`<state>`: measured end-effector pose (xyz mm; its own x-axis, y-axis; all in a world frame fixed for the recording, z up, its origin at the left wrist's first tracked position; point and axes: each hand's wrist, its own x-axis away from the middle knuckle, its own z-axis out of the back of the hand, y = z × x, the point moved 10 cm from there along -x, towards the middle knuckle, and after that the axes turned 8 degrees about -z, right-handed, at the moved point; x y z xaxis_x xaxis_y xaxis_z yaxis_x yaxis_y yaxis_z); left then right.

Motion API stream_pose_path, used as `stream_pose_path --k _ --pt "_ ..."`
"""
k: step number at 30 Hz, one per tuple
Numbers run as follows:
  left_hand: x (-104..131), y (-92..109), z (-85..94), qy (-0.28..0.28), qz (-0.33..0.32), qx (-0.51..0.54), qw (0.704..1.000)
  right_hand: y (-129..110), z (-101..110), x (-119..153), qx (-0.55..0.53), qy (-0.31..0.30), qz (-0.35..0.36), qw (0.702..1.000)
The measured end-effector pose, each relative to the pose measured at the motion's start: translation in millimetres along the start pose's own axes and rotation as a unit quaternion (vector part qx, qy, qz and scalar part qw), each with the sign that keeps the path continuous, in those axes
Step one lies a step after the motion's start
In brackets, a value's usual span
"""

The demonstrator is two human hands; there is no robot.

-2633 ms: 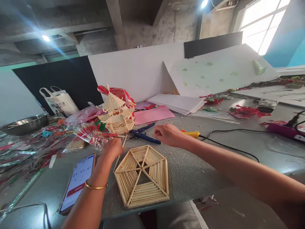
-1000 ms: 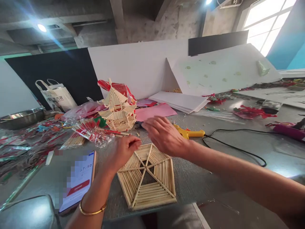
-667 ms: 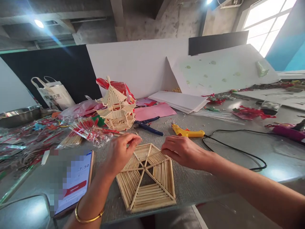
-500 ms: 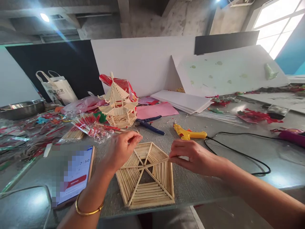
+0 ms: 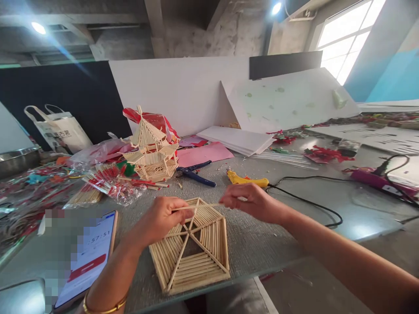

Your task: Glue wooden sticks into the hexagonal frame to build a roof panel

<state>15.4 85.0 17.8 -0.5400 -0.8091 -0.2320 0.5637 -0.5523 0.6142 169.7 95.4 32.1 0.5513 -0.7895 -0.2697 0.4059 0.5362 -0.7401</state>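
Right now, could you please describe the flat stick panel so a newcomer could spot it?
On the grey table, find the near edge, right of the phone. The stick panel lies there, flat and spoked, unlike the upright stick pagoda beyond.

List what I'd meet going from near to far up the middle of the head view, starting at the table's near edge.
Many-sided stick panel → blue pliers → pink sheet → white upright board → concrete wall.
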Motion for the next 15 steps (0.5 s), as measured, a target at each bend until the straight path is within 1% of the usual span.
stream_pose_path --k 1,3,4,6,8,11,13,15 --pt "0 -2 3.2 0.015 0.005 0.012 1.000 8 9 -1 -0.068 0.016 -0.033 0.997" --pt "-1 -6 6.9 0.038 0.012 0.057 0.998 21 28 -1 -0.209 0.068 -0.077 0.973" --pt "-1 -7 8.2 0.051 0.015 0.085 0.995 25 34 -1 -0.263 0.092 -0.084 0.957" --pt "-3 -8 9.1 0.081 0.016 0.134 0.988 25 36 -2 -0.319 0.111 -0.075 0.938" --pt "-5 -7 3.4 0.088 0.008 0.164 0.982 20 23 -7 -0.315 0.099 -0.059 0.942" --pt "-7 -2 -14.1 0.056 -0.012 0.175 0.983 6 -3 -20 -0.263 0.077 -0.033 0.961" --pt "-7 0 -22.0 0.037 -0.016 0.167 0.985 -9 -10 -28 -0.247 0.084 -0.011 0.965" --pt "-7 0 -19.7 0.052 -0.020 0.175 0.983 -30 -8 -35 -0.257 0.088 0.024 0.962"
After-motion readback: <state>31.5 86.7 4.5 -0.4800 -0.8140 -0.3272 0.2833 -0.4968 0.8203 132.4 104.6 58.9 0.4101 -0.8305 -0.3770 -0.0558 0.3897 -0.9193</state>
